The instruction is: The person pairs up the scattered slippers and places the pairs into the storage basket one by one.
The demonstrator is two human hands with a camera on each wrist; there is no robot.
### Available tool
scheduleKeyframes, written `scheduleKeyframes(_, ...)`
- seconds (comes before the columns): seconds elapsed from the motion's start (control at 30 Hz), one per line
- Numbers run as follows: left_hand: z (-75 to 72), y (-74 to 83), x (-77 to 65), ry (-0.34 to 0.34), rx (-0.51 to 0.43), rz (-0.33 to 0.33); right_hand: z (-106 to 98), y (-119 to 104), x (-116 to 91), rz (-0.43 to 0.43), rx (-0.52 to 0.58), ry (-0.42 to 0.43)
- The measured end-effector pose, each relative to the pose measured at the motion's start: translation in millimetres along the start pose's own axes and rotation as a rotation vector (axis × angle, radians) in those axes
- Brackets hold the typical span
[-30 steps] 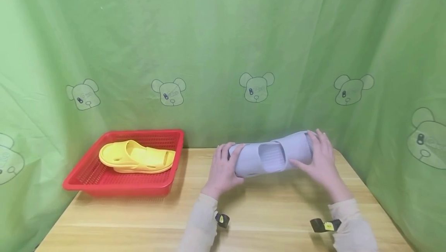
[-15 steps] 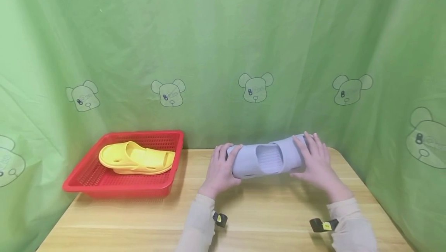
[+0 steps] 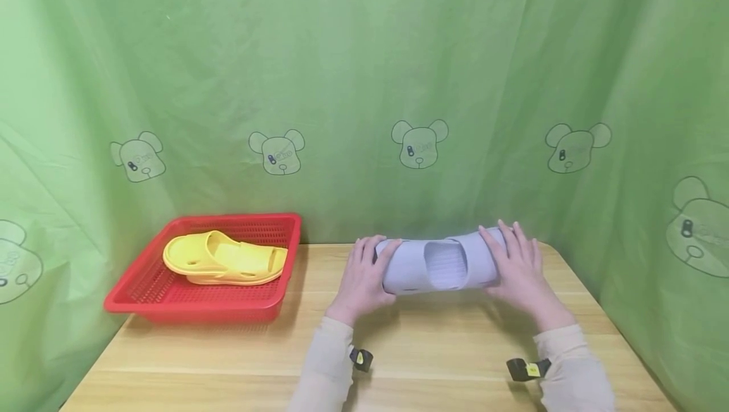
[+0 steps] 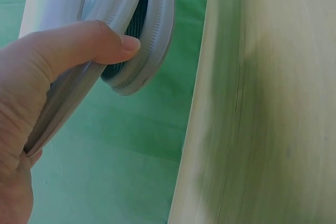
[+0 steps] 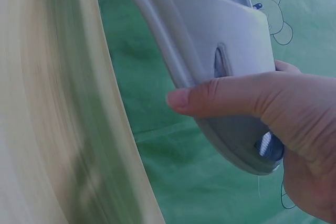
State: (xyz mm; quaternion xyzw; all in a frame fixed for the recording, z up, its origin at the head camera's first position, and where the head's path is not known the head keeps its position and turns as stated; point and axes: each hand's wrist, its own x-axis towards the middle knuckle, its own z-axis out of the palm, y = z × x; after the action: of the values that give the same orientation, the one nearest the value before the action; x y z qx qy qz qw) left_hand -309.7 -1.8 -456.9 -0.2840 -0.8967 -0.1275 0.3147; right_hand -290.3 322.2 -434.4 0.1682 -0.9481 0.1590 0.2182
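A pair of pale lavender-grey slippers, fitted together lengthwise, is held above the table's far right half. My left hand grips their left end; in the left wrist view its thumb lies across the side of one slipper, with the second sole just beyond. At the right end, my right hand holds the pair, fingers over the top. The right wrist view has the thumb pressed along the side of a slipper with slots in its upper. Most fingers behind the slippers are hidden in the wrist views.
A red plastic basket stands at the table's back left, with yellow slippers lying in it. The wooden table reaches back to a green curtain printed with bear heads, which also hangs at both sides.
The right hand has shifted left along the slippers, its fingers now further over their top. The slippers' right end has dropped slightly, so the pair is more level. Basket and yellow slippers are unmoved.
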Motion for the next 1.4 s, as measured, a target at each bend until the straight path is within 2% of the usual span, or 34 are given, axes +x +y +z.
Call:
scheduleKeyframes(0.53, 0.1, 0.4, -0.5, -0.064, -0.012, -0.011, 6, 14, -1, -0.011, -0.035, 0.031)
scheduleKeyframes(1.4, -5.1, -3.1, 0.9, -0.136, -0.071, -0.061, 7, 4, 3, -0.053, -0.046, 0.072)
